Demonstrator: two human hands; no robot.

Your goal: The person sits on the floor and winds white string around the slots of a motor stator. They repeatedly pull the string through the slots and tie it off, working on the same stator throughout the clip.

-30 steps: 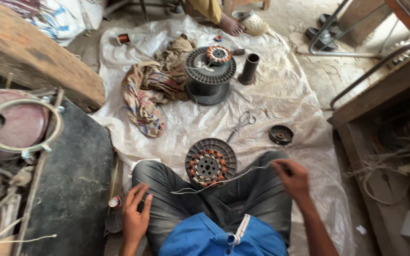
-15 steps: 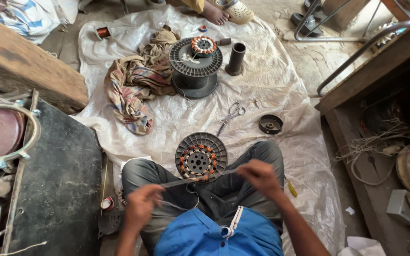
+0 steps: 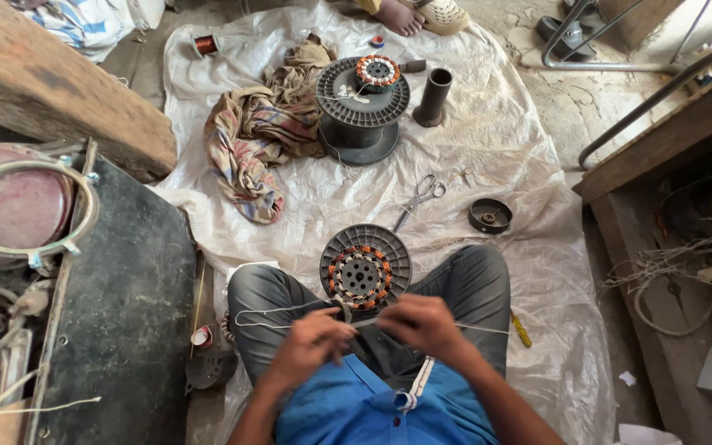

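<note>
I sit cross-legged on a white plastic sheet (image 3: 504, 140). My left hand (image 3: 313, 339) and my right hand (image 3: 422, 323) are close together over my lap, both pinching a thin pale cord (image 3: 267, 313) that loops out to the left and runs right across my knee. Just beyond my hands a wound fan stator (image 3: 359, 275) with orange and copper coils rests on a dark round plate (image 3: 389, 247) between my knees.
A large black spool (image 3: 361, 115) carries a second stator (image 3: 378, 71) at the back. Beside it are a crumpled cloth (image 3: 255, 140), a dark tube (image 3: 435, 96), scissors (image 3: 419, 198), a small black cap (image 3: 489, 216) and a copper wire reel (image 3: 205, 44). A dark board (image 3: 125, 313) lies left, wooden shelving (image 3: 661, 140) right.
My left hand came up off my knee and my right hand moved in from the right. Both now meet over my lap on the cord. The view has tilted down.
</note>
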